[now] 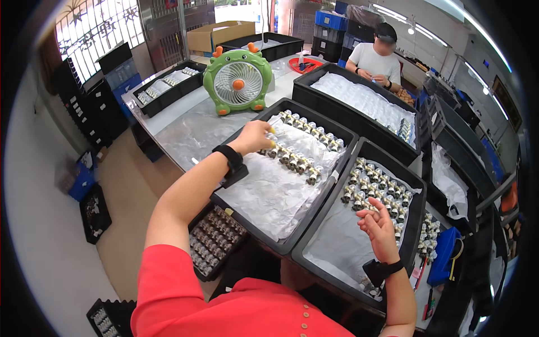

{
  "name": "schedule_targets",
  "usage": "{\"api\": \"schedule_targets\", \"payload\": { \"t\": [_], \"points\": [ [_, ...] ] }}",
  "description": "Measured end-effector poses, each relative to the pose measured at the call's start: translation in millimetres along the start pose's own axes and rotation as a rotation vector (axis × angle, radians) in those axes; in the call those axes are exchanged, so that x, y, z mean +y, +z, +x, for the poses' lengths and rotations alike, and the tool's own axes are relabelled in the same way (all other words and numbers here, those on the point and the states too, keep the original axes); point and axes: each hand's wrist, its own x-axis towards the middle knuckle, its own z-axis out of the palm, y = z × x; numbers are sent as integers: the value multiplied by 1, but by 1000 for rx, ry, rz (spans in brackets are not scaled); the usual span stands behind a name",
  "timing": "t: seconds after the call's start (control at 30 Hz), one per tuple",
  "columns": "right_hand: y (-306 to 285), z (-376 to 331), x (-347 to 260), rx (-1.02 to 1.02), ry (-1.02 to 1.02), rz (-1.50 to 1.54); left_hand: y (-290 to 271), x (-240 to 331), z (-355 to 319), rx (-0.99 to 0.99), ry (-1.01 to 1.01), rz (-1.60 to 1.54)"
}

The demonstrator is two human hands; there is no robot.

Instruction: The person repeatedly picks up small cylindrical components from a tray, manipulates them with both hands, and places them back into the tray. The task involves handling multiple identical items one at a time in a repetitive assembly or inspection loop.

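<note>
My left hand, with yellow fingertip covers, reaches into the middle black tray. Its thumb and finger close around a small clear-domed part at the left end of a row. More small parts, with clear tops, pale gold middles and dark ends, stand in two rows on white paper. Over the right black tray, my right hand is open with fingers apart and nothing visible in it. Several rows of the same parts fill that tray's far section.
A green frog-shaped fan stands beyond the middle tray. A larger paper-lined tray lies behind, near a seated person. Another filled tray sits low at left. Blue bin and loose parts are at right.
</note>
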Motion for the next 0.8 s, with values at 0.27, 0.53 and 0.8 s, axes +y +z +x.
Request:
{"api": "schedule_targets", "payload": {
  "t": [0.27,0.53,0.8],
  "points": [
    [-3,-1,-2,3,9,-106,-6,-45,-6,-244,-92,353],
    [-1,-3,-7,-10,28,-132,-2,-54,-14,-396,-145,537],
    [-1,-4,-11,-22,27,-147,-14,-34,-19,-587,-243,575]
  ]
}}
